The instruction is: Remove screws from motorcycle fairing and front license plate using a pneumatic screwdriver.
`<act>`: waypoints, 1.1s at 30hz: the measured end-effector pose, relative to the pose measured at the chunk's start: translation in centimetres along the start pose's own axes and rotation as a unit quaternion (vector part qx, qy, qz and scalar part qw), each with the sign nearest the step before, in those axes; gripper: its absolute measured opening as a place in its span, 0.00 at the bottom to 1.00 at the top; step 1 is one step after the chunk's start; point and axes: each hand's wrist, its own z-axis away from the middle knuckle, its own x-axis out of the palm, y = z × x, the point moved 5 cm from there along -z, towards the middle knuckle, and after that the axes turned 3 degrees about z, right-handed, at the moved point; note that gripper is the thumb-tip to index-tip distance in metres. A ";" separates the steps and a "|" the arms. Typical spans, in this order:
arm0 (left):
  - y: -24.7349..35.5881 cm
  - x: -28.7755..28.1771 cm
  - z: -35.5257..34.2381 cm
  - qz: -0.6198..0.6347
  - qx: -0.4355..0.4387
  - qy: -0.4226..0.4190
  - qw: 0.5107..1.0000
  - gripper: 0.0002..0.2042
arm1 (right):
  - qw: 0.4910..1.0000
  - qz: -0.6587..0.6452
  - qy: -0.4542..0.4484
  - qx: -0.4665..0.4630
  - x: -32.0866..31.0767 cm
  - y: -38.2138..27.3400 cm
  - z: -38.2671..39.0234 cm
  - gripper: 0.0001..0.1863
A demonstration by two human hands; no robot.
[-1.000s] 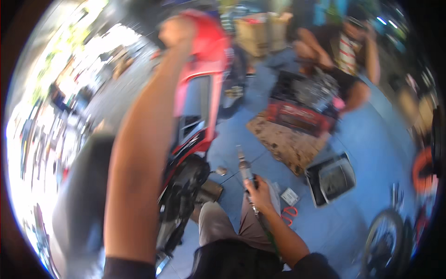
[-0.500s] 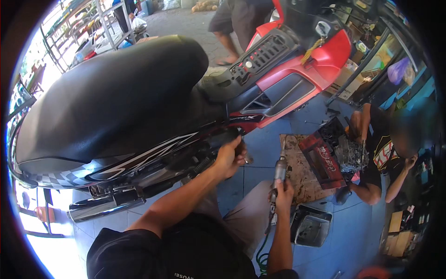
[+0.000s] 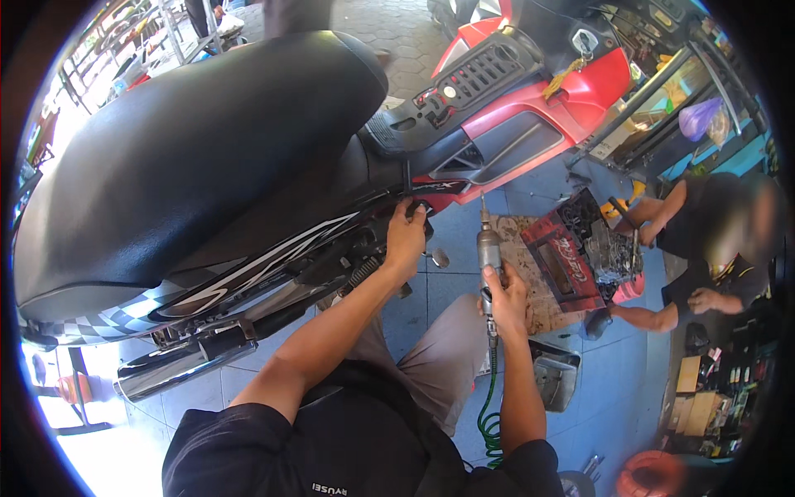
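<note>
A motorcycle with a black seat (image 3: 207, 141) and red front panels (image 3: 530, 157) stands on its wheels across my view. My left hand (image 3: 406, 240) reaches to its side, under the red panel. Its fingers close around a small dark part there, whose kind I cannot make out. My right hand (image 3: 508, 302) grips a grey air screwdriver (image 3: 490, 248), held upright with its thin bit pointing toward the red panel's lower edge, apart from it. A green coiled air hose (image 3: 489, 418) runs down from the tool.
A co-worker (image 3: 712, 240) squats at the right beside an engine (image 3: 613, 253) and a red-and-black box (image 3: 563, 265) on a stained board (image 3: 513, 228). A grey metal pan (image 3: 555, 381) lies on the blue tiles. A chrome exhaust (image 3: 182, 364) juts out at lower left.
My right hand has raised the air screwdriver toward the red panel. My left hand has shifted slightly up along the motorcycle's side. The co-worker's posture has changed, and the person behind has moved left.
</note>
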 end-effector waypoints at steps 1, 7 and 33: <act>-0.5 -0.1 -0.1 -0.002 -0.005 -0.004 1.000 0.21 | 1.000 0.017 -0.002 -0.005 0.0 0.5 0.0 0.29; -2.2 -2.2 -2.0 0.307 -0.133 -0.035 0.942 0.03 | 0.999 0.009 0.010 0.041 0.4 2.0 0.3 0.28; -4.9 -3.1 5.3 0.065 -0.259 -0.084 0.960 0.14 | 0.995 0.047 0.025 0.084 -0.9 15.0 -4.4 0.29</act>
